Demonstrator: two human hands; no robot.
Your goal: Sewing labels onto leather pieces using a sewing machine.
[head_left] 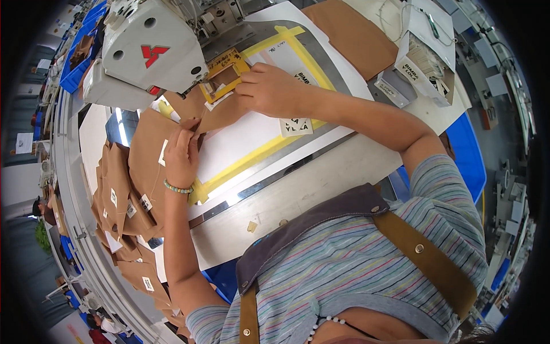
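Note:
My left hand, with a beaded bracelet at the wrist, has its fingers closed on the edge of a brown fabric piece below the sewing machine's head. My right hand has curled fingers on the right side of a small yellow template frame, which lies over that piece under the needle area; its thumb is hidden. Both rest above a white work sheet bordered with yellow tape. A few printed white labels lie beside my right forearm.
Piled brown pieces with labels lie left. Another brown piece and open boxes of labels sit at the upper right. A blue bin stands right, below table height. Other people work at the far left.

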